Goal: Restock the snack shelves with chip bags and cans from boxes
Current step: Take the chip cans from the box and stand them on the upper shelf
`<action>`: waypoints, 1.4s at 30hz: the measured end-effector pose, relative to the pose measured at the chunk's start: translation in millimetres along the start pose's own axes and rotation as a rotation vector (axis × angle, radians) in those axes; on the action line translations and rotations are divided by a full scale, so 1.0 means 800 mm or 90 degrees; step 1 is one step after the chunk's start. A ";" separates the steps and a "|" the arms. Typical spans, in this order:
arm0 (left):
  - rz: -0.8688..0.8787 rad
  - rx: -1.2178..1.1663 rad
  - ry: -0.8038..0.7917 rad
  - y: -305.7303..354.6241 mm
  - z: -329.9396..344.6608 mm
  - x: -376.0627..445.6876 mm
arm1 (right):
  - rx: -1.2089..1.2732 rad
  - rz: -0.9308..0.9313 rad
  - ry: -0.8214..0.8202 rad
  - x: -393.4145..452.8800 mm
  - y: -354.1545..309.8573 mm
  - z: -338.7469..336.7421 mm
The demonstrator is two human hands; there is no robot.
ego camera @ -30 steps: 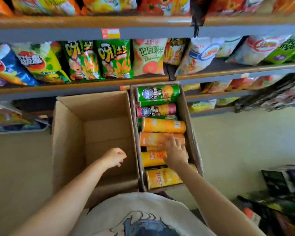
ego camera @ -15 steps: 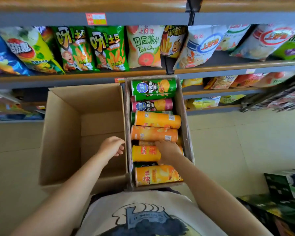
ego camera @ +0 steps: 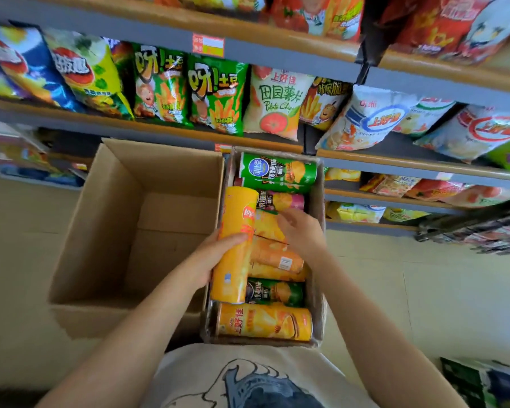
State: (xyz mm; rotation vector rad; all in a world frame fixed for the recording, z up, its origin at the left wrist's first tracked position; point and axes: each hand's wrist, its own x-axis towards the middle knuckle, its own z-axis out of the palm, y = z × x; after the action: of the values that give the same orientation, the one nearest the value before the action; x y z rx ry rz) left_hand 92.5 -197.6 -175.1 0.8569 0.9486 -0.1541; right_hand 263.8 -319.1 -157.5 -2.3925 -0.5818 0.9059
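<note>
A narrow cardboard box [ego camera: 318, 207] on the floor holds several chip cans lying on their sides: a green can [ego camera: 277, 172] at the far end, a pink one [ego camera: 280, 201], orange ones, and a yellow can [ego camera: 262, 322] at the near end. My left hand [ego camera: 209, 257] grips a tall yellow chip can [ego camera: 236, 245], lifted lengthwise over the box's left side. My right hand [ego camera: 301, 231] reaches into the box, fingers on the orange cans; whether it grasps one is unclear.
A large cardboard box [ego camera: 115, 225] stands open to the left, with nothing visible inside. Grey shelves [ego camera: 159, 131] with wooden edges carry rows of chip bags above and behind. Beige floor lies to the right; dark packages [ego camera: 483, 384] sit at the lower right.
My left hand moved from over the large box to the can box and now holds a yellow can raised out of it. My right hand shifted farther into the box. The view tilted up.
</note>
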 end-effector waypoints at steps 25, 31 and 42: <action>0.031 -0.090 0.071 0.056 -0.015 -0.045 | 0.641 0.201 -0.252 -0.049 -0.040 0.001; 0.105 -0.088 0.070 0.112 0.010 -0.067 | 0.715 0.032 -0.225 -0.064 -0.081 -0.012; 0.655 0.092 0.007 0.379 0.109 -0.224 | 0.656 -0.397 0.025 -0.101 -0.294 -0.230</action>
State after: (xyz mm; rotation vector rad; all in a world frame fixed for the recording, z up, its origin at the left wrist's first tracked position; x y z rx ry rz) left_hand 184.4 -98.2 161.9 1.3804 0.4153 0.6737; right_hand 288.2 -237.7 140.3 -1.1960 -0.5891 0.6313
